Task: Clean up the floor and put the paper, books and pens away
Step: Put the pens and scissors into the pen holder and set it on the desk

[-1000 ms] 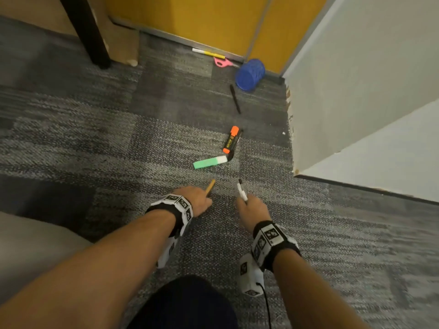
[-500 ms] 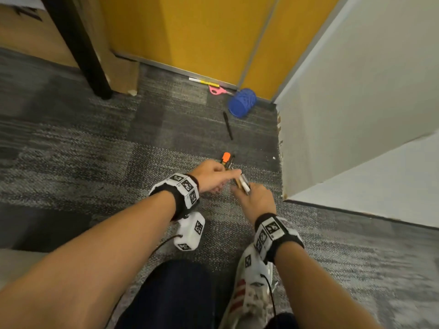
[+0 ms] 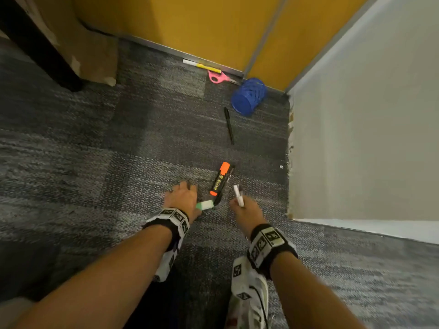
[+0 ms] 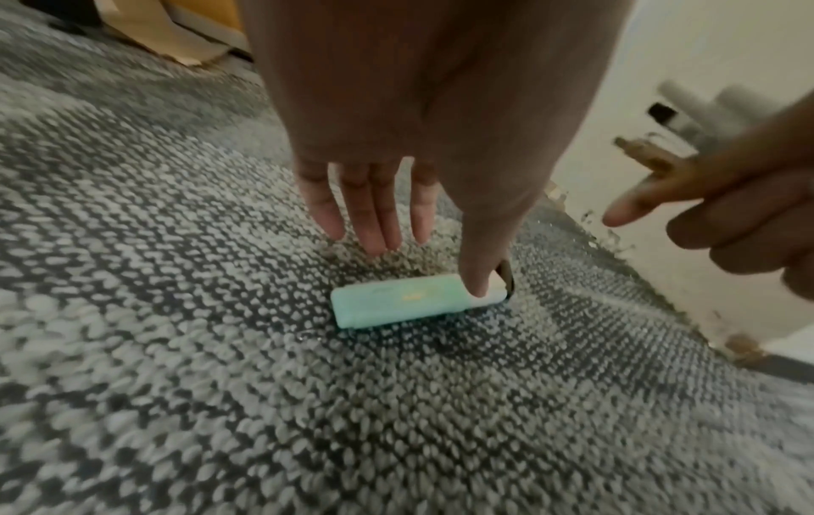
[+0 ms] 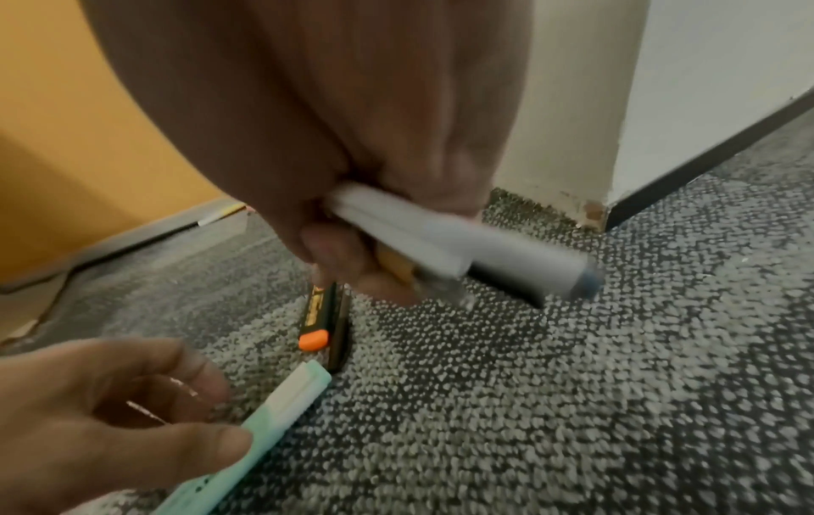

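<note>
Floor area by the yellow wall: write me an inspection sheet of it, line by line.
Surface: grey carpet.
Job's things: green highlighter and orange marker lie near the hands; black pen and yellow pen lie farther off.
Clutter: pink scissors; blue pen cup tipped on its side.
Grippers: left hand, fingers straight, one touching the highlighter; right hand grips a white pen and at least one more.
Cables: thin black cable at the right wrist camera.
Surroundings: yellow wall, white panel, dark table leg.
</note>
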A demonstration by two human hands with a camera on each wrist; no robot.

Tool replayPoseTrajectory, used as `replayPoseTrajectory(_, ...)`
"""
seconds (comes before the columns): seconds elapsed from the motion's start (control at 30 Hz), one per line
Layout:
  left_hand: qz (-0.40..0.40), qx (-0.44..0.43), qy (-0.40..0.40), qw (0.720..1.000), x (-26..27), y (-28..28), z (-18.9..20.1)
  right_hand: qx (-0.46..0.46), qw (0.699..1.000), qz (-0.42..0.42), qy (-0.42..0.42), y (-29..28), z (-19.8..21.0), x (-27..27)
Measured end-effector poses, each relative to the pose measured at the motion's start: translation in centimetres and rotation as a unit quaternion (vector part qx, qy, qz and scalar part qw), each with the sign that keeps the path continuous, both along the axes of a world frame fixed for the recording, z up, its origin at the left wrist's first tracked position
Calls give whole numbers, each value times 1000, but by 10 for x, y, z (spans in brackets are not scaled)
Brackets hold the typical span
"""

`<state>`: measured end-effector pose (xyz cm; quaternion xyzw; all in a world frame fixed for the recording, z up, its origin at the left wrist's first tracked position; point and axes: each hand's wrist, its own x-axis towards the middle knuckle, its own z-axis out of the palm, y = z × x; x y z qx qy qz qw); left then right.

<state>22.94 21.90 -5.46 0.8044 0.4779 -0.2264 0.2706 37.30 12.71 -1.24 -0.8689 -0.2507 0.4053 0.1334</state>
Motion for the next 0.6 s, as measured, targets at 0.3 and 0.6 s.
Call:
replayPoseTrajectory(0.3,28,-88,-113,989,2,19,-19,-52,997,-22,-53,26,-39,0)
replayPoseTrajectory(0.6,180,-43,-222,957,32,37,-20,-67,996,-30,-60,40,-62,2)
